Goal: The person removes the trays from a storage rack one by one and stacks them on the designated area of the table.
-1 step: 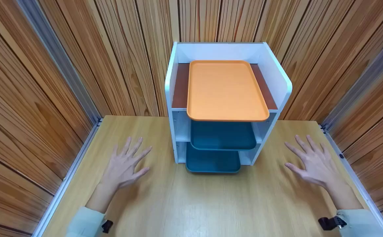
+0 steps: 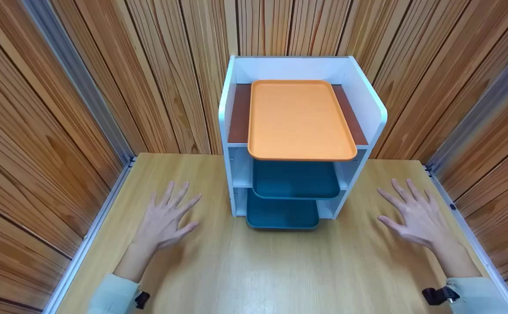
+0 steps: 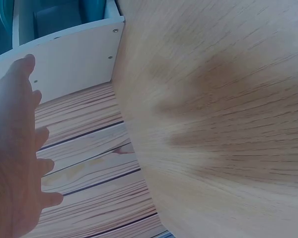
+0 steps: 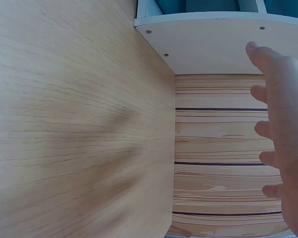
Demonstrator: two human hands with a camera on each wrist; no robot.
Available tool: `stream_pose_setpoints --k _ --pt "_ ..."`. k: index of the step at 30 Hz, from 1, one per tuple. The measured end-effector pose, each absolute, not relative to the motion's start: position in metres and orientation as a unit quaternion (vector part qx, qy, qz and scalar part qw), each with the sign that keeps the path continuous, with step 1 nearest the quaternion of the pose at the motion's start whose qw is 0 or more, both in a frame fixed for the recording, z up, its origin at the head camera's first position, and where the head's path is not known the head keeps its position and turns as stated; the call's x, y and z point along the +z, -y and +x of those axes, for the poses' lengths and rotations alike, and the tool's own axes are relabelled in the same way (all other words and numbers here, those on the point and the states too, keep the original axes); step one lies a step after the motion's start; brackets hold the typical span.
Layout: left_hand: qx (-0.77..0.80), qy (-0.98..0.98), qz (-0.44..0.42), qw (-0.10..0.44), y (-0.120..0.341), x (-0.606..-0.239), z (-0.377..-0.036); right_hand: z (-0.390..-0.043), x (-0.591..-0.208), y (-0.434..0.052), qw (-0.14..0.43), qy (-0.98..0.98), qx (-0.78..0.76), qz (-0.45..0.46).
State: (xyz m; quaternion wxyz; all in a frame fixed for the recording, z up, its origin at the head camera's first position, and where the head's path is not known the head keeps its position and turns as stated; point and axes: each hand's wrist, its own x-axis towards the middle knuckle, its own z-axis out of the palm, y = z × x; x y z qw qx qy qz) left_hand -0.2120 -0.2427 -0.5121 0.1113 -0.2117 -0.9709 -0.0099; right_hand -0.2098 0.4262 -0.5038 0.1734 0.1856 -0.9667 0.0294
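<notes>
A white shelf unit (image 2: 371, 104) stands at the back middle of the wooden table. On its brown top shelf lies an orange tray (image 2: 300, 120), its near end sticking out past the front edge. Below it, a dark teal tray (image 2: 296, 179) juts from the middle shelf, and another teal tray (image 2: 283, 213) from the lowest one. To the left of the unit, my left hand (image 2: 163, 220) hovers above the table with fingers spread, holding nothing. My right hand (image 2: 420, 216) is likewise spread above the table on the right side. Both wrist views show the unit's side panels (image 3: 74, 62) apart from the hands.
Wood-panelled walls (image 2: 158, 74) enclose the table (image 2: 254, 270) at the back and on both sides. Metal rails (image 2: 90, 237) run along the table's left and right edges. A dark strap piece (image 2: 435, 295) sits at the right wrist.
</notes>
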Motion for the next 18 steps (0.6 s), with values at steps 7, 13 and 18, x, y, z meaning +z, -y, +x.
stream_pose_setpoints --k 7,13,18 --pt "-0.008 0.97 -0.215 0.111 0.2435 -0.511 -0.2125 -0.2088 -0.5017 -0.4269 0.168 0.968 0.028 0.184" --pt "-0.012 0.971 -0.213 0.109 0.2412 -0.5083 -0.2137 -0.2103 -0.4998 -0.426 0.175 0.966 0.024 0.187" --pt "-0.027 0.972 -0.209 0.103 0.2371 -0.5049 -0.2121 -0.2077 -0.4981 -0.4228 0.172 0.968 0.025 0.183"
